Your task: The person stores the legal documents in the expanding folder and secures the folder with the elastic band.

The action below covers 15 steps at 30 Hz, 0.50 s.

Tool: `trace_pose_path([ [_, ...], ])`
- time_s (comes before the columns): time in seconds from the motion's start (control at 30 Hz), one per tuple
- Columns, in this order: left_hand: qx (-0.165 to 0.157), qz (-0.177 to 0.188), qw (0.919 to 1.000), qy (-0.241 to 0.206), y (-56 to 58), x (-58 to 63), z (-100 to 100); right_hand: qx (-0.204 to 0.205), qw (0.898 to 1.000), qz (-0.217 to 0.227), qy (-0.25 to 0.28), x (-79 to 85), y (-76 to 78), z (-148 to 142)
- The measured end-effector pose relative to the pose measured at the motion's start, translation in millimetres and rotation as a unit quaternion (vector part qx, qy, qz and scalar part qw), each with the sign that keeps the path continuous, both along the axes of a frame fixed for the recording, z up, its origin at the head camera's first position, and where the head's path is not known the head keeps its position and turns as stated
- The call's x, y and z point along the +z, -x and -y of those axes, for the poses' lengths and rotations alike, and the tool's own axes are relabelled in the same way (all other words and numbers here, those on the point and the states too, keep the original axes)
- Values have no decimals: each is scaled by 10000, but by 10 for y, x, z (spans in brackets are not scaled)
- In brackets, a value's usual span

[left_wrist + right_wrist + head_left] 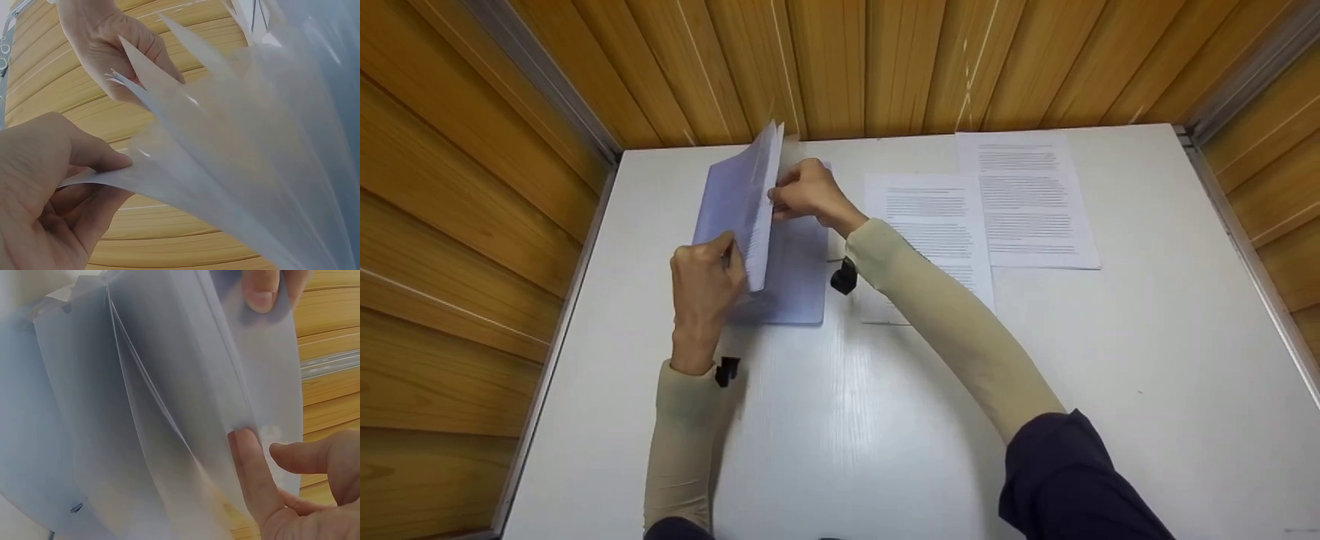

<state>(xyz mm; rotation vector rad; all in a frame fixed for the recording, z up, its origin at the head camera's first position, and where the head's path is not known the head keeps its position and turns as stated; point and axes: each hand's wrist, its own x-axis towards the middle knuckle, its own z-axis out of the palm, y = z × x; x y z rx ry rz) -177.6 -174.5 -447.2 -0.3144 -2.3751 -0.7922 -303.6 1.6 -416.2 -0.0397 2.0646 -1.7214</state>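
A bluish translucent folder point(799, 274) with clear plastic pockets point(225, 140) lies opened on the white table, its upper leaves raised on edge. My left hand point(706, 281) pinches the lower outer edge of the raised leaves between thumb and fingers. At the upper part of that same edge is my right hand point(814, 193), its thumb and fingers on the plastic leaves. In the right wrist view, the right fingertips point(246, 444) lie against a pocket, the thumb close beside its edge. Several leaves fan apart in the left wrist view.
Right of the folder lies a printed sheet point(926, 202), partly under the right forearm. Another printed sheet point(1027, 202) lies farther right, near the back edge. Wood-plank walls point(877, 67) enclose the table point(840, 450) at back and sides.
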Motion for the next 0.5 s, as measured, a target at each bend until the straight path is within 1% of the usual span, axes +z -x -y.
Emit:
trace_pose_path([
  [0.13,44,38,9999,-123,5,6,-12,55,10000,-14,21,48,-23,-78],
  [0.37,74,31,9996,-279,23,-10,-16,253,9985,-459,-171,145,-104,-306],
  [0.5,163,21,9994,-300,30,-15,-16,351,9976,-548,-231,214,-141,-506],
])
